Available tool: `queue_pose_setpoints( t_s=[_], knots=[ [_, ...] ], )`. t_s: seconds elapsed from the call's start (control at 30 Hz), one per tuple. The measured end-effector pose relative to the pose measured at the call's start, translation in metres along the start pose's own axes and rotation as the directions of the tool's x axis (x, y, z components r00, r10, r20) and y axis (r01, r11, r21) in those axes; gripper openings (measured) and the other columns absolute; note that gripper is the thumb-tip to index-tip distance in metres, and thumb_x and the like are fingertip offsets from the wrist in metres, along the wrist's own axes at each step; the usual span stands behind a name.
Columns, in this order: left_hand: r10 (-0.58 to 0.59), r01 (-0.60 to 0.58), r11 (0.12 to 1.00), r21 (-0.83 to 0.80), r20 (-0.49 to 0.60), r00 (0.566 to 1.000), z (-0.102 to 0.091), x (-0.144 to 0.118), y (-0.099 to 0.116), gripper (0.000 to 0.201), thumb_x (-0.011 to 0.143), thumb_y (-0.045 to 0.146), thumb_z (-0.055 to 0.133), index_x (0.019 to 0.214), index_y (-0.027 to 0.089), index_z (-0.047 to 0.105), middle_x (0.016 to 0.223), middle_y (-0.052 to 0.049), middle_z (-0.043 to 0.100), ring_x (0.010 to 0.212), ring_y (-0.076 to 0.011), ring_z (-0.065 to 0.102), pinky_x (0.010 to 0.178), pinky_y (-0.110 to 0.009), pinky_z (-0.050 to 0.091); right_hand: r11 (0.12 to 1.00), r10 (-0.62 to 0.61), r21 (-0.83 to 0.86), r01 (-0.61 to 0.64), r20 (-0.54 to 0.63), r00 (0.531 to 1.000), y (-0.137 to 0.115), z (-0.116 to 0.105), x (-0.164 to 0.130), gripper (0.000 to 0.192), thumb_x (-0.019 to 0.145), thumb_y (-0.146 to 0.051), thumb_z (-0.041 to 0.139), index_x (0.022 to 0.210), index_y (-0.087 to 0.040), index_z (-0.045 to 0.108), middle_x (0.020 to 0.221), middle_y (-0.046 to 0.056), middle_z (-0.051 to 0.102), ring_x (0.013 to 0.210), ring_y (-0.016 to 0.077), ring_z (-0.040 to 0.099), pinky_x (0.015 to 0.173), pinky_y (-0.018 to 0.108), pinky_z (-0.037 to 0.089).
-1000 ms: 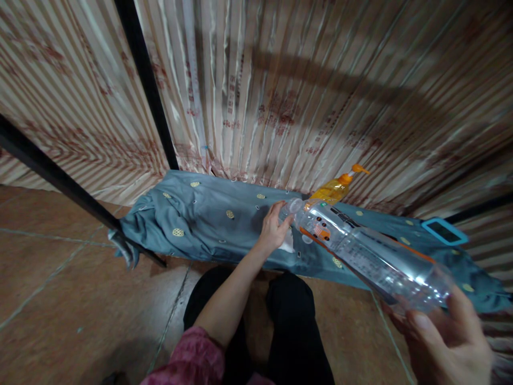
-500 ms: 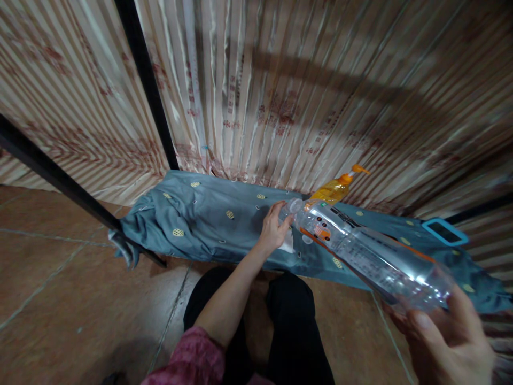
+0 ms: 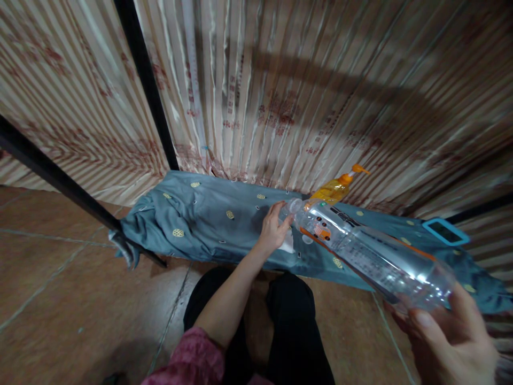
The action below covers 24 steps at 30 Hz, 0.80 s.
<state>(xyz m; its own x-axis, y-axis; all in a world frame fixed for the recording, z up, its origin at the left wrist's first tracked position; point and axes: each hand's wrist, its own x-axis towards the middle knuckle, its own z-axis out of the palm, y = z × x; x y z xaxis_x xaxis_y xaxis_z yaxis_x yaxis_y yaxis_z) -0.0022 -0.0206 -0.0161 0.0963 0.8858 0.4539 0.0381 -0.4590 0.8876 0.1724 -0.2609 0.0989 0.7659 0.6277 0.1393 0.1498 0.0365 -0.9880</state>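
The right hand (image 3: pixel 449 342) is gripping the base of a clear plastic bottle (image 3: pixel 368 254), its fingers (image 3: pixel 465 310) wrapped around the bottom end, and is holding the bottle tilted so that the neck is pointing away and down toward the teal cloth (image 3: pixel 200 219). The left hand (image 3: pixel 273 230) is reaching out to the bottle's mouth, its fingers (image 3: pixel 276 208) curled loosely at the neck; whether they are pinching a cap or only touching the rim I cannot tell, since the tips are hidden against the clear plastic.

The bottle looks empty and is hanging above the cloth, just in front of an orange pump bottle (image 3: pixel 334 188) that is lying on the cloth near the striped curtain (image 3: pixel 280 96). A blue-framed device (image 3: pixel 444 231) is resting on the cloth to the right of the pump bottle.

By my reading, the step in hand is working at the bottle's mouth. Any move there is calling for the right hand to be keeping the base steady while the left fingers are turning or guiding at the neck.
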Motion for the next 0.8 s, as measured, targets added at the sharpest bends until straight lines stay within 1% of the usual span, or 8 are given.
queue_pose_setpoints(
  t_s=[0.1,0.2,0.27,0.33,0.43,0.6,0.73,0.8],
  knots=[
    [-0.012,0.012,1.000,0.003,-0.008,1.000,0.000,0.000,0.000,0.036,0.097,0.033,0.070,0.130,0.019,0.068,0.139,-0.016,0.073,0.134,-0.0323,0.068,0.121,-0.050,0.052,1.000,-0.010,-0.024,0.010,-0.001,1.000,0.000,-0.001,0.002,0.102,0.056,-0.049,0.103,0.151,-0.031,0.069,0.124,0.007,0.077,0.087,0.0220,0.069,0.078,0.030,0.058],
    [-0.014,0.014,1.000,0.003,-0.011,1.000,0.000,0.000,0.001,0.036,0.096,0.032,0.071,0.129,0.020,0.068,0.138,-0.016,0.073,0.133,-0.0321,0.069,0.121,-0.051,0.052,0.997,-0.036,-0.061,0.036,-0.002,0.999,0.004,-0.002,0.006,0.099,0.057,-0.050,0.103,0.149,-0.032,0.071,0.131,0.011,0.076,0.091,0.0271,0.071,0.079,0.037,0.059],
    [-0.012,0.012,1.000,0.002,-0.012,1.000,0.000,0.000,0.001,0.035,0.096,0.032,0.071,0.129,0.019,0.068,0.138,-0.016,0.073,0.134,-0.0322,0.069,0.121,-0.051,0.052,0.997,-0.053,-0.061,0.053,0.006,0.999,0.007,-0.004,0.008,0.099,0.059,-0.051,0.102,0.150,-0.032,0.070,0.137,0.012,0.075,0.094,0.0294,0.073,0.078,0.039,0.061],
    [-0.018,0.018,1.000,0.002,-0.015,1.000,0.000,0.000,0.002,0.035,0.096,0.031,0.071,0.129,0.019,0.068,0.138,-0.016,0.073,0.134,-0.0321,0.068,0.121,-0.051,0.052,0.997,-0.045,-0.055,0.046,0.015,0.999,0.009,-0.006,0.010,0.099,0.060,-0.049,0.101,0.152,-0.032,0.068,0.141,0.012,0.074,0.093,0.0287,0.074,0.076,0.037,0.062],
    [-0.028,0.028,1.000,-0.001,-0.020,0.999,0.000,0.000,0.003,0.034,0.096,0.030,0.071,0.128,0.020,0.068,0.137,-0.015,0.074,0.134,-0.0318,0.069,0.121,-0.050,0.052,0.998,-0.024,-0.050,0.025,0.012,1.000,0.012,-0.009,0.012,0.095,0.063,-0.049,0.100,0.152,-0.034,0.068,0.140,0.009,0.075,0.093,0.0264,0.075,0.075,0.033,0.062],
    [-0.027,0.026,1.000,-0.011,-0.026,0.999,0.001,0.001,0.001,0.035,0.095,0.029,0.071,0.128,0.019,0.068,0.137,-0.016,0.073,0.133,-0.0325,0.069,0.121,-0.051,0.053,0.999,-0.023,-0.024,0.024,0.043,0.999,0.015,-0.012,0.013,0.098,0.065,-0.048,0.100,0.155,-0.033,0.065,0.143,0.006,0.074,0.097,0.0224,0.073,0.082,0.028,0.060],
    [-0.045,0.045,0.999,0.004,-0.026,0.999,0.002,0.001,0.000,0.036,0.095,0.028,0.071,0.129,0.020,0.068,0.139,-0.015,0.073,0.134,-0.0317,0.068,0.122,-0.051,0.052,0.999,-0.032,-0.023,0.033,0.058,0.998,0.017,-0.013,0.014,0.098,0.069,-0.044,0.100,0.159,-0.033,0.061,0.146,0.006,0.073,0.107,0.0261,0.074,0.090,0.032,0.059],
    [-0.055,0.055,0.998,0.008,-0.022,0.998,0.001,0.001,0.002,0.036,0.095,0.029,0.070,0.129,0.020,0.068,0.139,-0.015,0.073,0.135,-0.0319,0.068,0.122,-0.051,0.052,0.999,-0.032,-0.034,0.034,0.059,0.998,0.017,-0.014,0.016,0.097,0.071,-0.046,0.098,0.159,-0.033,0.061,0.144,0.007,0.074,0.104,0.0266,0.075,0.088,0.033,0.060]
  ],
)
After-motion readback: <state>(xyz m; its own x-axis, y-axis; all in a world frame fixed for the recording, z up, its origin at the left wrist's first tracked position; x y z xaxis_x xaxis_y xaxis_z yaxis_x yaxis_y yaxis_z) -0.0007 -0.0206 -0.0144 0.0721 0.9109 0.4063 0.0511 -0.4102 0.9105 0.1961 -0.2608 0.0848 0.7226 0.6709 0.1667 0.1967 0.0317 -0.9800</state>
